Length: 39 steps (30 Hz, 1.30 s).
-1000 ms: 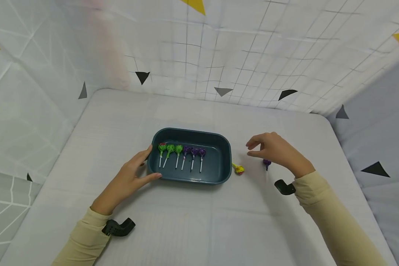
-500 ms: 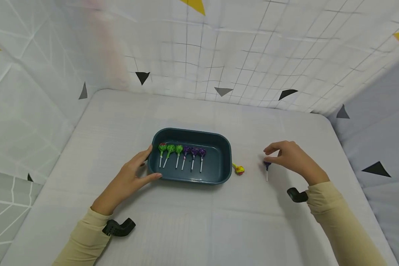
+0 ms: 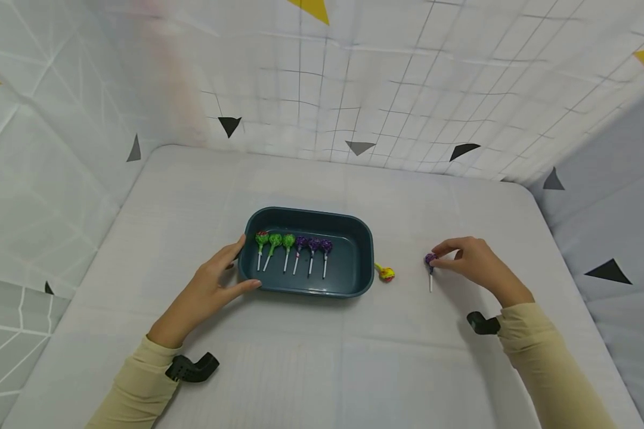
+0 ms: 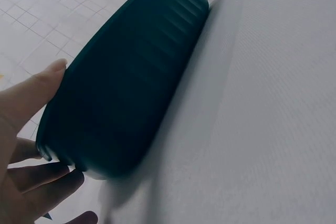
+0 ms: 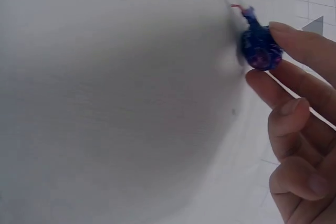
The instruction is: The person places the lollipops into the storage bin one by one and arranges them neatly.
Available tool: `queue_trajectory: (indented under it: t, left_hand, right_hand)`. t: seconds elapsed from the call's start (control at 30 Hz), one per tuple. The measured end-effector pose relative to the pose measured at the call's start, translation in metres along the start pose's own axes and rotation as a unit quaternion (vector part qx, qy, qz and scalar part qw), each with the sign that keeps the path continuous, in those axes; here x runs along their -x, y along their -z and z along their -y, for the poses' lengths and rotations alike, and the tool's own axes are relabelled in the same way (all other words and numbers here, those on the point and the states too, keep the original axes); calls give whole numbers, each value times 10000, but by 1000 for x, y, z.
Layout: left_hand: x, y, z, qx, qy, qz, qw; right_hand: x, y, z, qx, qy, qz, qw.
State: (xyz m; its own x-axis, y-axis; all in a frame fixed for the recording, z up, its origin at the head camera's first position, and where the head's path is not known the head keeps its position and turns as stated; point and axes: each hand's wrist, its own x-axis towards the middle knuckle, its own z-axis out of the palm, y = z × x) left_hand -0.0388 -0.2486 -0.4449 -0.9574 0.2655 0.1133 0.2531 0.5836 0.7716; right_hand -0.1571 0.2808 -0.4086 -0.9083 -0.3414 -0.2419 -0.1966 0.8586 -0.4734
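A dark teal tray (image 3: 350, 256) stands on the white-covered table. My left hand (image 3: 208, 287) holds its left end, thumb on the near rim and the other fingers round the corner. Inside lie three green lollipops (image 3: 275, 240), the leftmost with a red top, and three purple lollipops (image 3: 313, 245), side by side in a row. Right of the tray, my right hand (image 3: 474, 262) pinches the wrapped head of another purple lollipop (image 5: 256, 51) between thumb and fingertips. Its white stick (image 3: 430, 283) points toward me. A yellow lollipop (image 3: 387, 274) lies between them, its stick partly hidden by the tray.
The white tabletop (image 3: 279, 363) meets a white sheet wall (image 3: 386, 89) with black grid lines at the back. Side sheets rise left and right. A black wrist device (image 3: 193, 367) sits on the left sleeve, another black device (image 3: 483, 323) on the right.
My right hand has moved right and toward me, from above the table to the loose purple lollipop, and now pinches its head. The left hand and tray have stayed in place.
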Motion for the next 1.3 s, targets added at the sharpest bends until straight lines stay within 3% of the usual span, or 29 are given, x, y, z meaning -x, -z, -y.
queue_trajectory:
  t: [0.6, 1.3]
  left_hand:
    - [0, -1, 1, -7, -35, -36, 10000]
    - [0, -1, 0, 27, 28, -13, 10000]
  right_hand:
    - [0, -13, -10, -44, -125, -362, 9993]
    - [-2, -12, 2, -142, 98, -356, 9992]
